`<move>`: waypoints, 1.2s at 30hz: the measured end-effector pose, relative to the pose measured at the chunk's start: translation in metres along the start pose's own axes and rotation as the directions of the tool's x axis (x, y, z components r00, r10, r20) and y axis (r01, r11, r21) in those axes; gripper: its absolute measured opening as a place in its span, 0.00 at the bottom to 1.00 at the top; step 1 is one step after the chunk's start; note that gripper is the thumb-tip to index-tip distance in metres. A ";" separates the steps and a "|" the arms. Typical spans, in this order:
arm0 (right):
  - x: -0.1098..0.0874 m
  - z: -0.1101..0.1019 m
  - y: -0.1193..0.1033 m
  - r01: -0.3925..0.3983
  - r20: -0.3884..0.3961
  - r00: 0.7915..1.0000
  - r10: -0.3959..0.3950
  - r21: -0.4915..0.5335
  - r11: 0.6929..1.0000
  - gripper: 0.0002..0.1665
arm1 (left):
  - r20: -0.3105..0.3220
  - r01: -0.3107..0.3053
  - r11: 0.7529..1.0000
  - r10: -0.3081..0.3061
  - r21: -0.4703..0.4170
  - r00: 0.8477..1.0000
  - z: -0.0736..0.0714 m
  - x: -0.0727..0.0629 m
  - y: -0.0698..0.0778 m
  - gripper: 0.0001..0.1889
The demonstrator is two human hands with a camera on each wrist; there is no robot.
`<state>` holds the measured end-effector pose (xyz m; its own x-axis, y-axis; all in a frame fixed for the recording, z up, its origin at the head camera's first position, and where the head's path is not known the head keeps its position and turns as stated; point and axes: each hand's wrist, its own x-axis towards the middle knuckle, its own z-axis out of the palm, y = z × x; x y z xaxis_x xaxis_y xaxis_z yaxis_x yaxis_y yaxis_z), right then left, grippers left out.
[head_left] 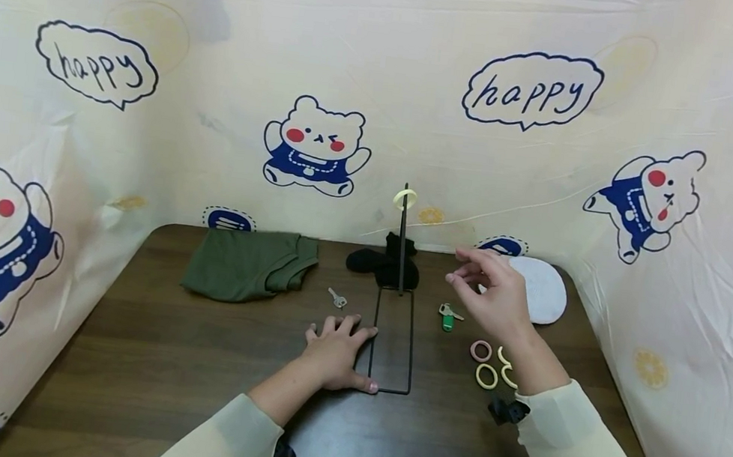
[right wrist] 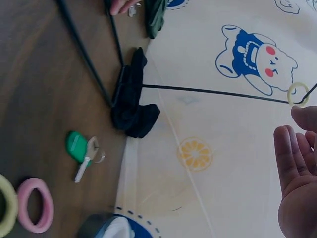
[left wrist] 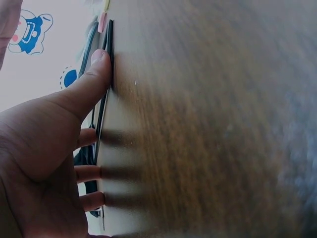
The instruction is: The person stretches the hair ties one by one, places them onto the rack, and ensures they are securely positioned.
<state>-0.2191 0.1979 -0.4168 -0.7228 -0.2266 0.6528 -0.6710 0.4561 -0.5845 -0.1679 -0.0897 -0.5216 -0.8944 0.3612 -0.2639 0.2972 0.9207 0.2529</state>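
My left hand (head_left: 337, 353) lies with spread fingers on the flat base of a black wire stand (head_left: 414, 339), its thumb pressing the front corner. In the left wrist view the thumb (left wrist: 96, 74) rests along the black rod. A pale yellow ring (head_left: 404, 200) hangs near the top of the stand's upright. To the right of the upright, my right hand (head_left: 495, 292) is raised with relaxed fingers and holds nothing. Its thumb overlaps the area just below the ring (right wrist: 298, 94) in the right wrist view, while the head view shows them apart.
Black socks (head_left: 369, 261) lie behind the stand's base. A folded green cloth (head_left: 240, 263) and a key (head_left: 337, 298) lie left. Right are a key with green tag (head_left: 447, 321), a pink ring (head_left: 480, 351), several yellow rings (head_left: 487, 377) and a white rounded thing (head_left: 546, 290).
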 end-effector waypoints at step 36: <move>-0.102 -0.051 0.054 -0.116 0.123 0.981 0.149 -0.243 0.963 0.24 | 0.000 -0.004 1.000 0.004 0.004 1.000 0.001 0.001 -0.001 0.57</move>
<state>-0.1730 0.2899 -0.4902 -0.8296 -0.2604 0.4939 -0.5223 0.6746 -0.5216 -0.1684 -0.0903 -0.5231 -0.8930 0.3653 -0.2629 0.3024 0.9197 0.2506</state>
